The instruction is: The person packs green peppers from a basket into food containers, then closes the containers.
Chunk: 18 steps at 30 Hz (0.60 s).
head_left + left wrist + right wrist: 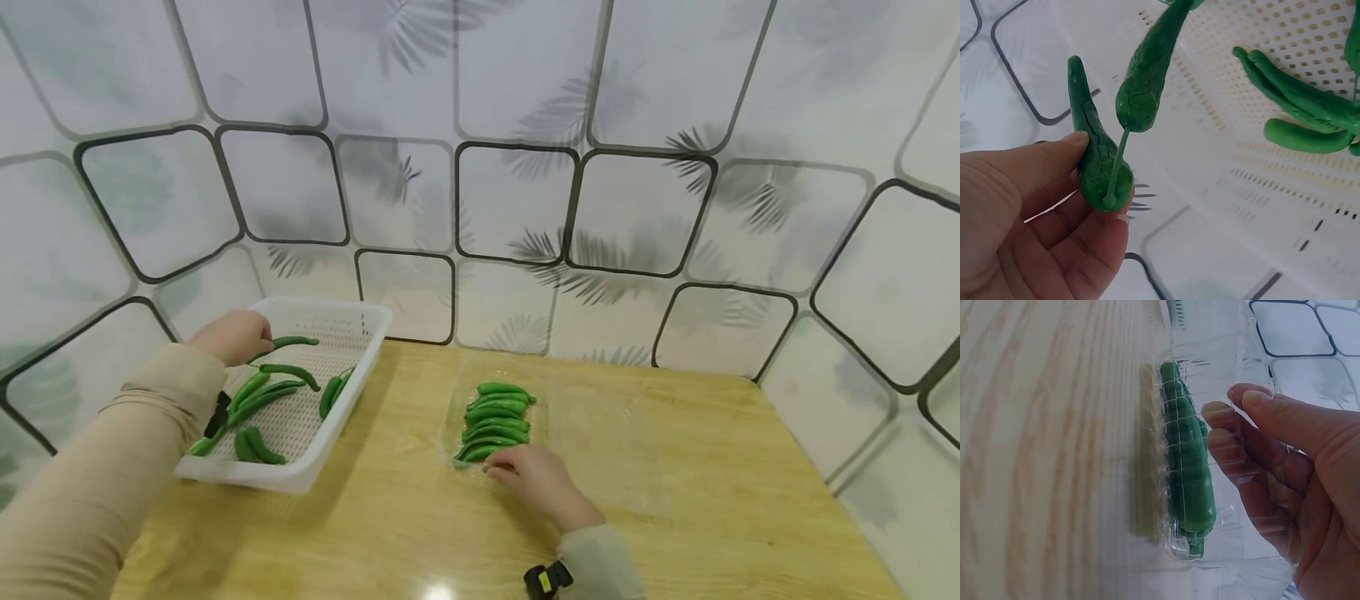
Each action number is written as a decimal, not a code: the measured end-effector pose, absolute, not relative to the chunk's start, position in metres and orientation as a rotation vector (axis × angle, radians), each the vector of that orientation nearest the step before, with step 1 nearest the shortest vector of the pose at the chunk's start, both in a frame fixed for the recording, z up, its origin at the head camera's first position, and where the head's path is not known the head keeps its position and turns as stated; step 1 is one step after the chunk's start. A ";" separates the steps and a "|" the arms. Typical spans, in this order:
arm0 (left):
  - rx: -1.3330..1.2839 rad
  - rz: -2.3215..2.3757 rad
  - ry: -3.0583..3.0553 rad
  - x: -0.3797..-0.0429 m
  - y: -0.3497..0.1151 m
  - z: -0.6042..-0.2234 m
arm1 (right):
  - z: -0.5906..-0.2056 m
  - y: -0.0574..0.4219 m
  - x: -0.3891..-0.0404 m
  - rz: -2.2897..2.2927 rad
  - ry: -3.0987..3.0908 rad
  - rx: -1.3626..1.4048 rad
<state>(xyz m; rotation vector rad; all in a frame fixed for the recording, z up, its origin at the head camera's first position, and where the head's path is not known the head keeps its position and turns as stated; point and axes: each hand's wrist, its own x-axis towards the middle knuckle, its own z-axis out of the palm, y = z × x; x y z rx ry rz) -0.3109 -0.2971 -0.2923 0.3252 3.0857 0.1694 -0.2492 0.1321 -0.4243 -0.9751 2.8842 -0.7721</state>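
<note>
My left hand (234, 336) is over the far left of a white perforated basket (318, 467). Its thumb and fingers pinch a green chili pepper (1088, 140). A second chili pepper (1144, 87) appears beside it, its stem crossing in front; whether they touch I cannot tell. Several more peppers (262, 404) lie scattered in the basket. On the table, a clear plastic box (551, 417) holds a row of green peppers (497, 418). My right hand (536, 482) is at the box's near edge, thumb and fingers gripping the clear rim, some fingers seen through the plastic.
The clear lid (615, 442) lies folded out to the right of the box. A wooden table (735, 500) carries everything. Patterned white walls (517, 200) stand close behind and on both sides.
</note>
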 end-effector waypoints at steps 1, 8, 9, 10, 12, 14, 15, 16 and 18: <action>0.325 0.162 3.105 -0.310 -0.296 -0.290 | -0.425 0.132 -0.249 -0.775 2.883 -0.971; 0.326 0.122 3.165 -0.310 -0.287 -0.279 | -0.425 0.131 -0.248 -0.757 2.886 -0.986; 0.323 0.124 3.166 -0.310 -0.286 -0.278 | -0.425 0.131 -0.248 -0.755 2.886 -0.988; 0.318 0.128 3.168 -0.309 -0.286 -0.277 | -0.425 0.131 -0.248 -0.755 2.884 -0.989; 0.311 0.134 3.179 -0.308 -0.284 -0.274 | -0.426 0.131 -0.248 -0.758 2.882 -0.985; 0.304 0.148 3.193 -0.307 -0.282 -0.271 | -0.426 0.131 -0.248 -0.760 2.886 -0.981; 0.303 0.151 3.198 -0.306 -0.281 -0.270 | -0.426 0.131 -0.248 -0.759 2.890 -0.981; 0.302 0.152 3.205 -0.306 -0.280 -0.269 | -0.426 0.131 -0.248 -0.759 2.895 -0.981; 0.293 0.160 3.211 -0.306 -0.277 -0.266 | -0.425 0.132 -0.249 -0.757 2.903 -0.981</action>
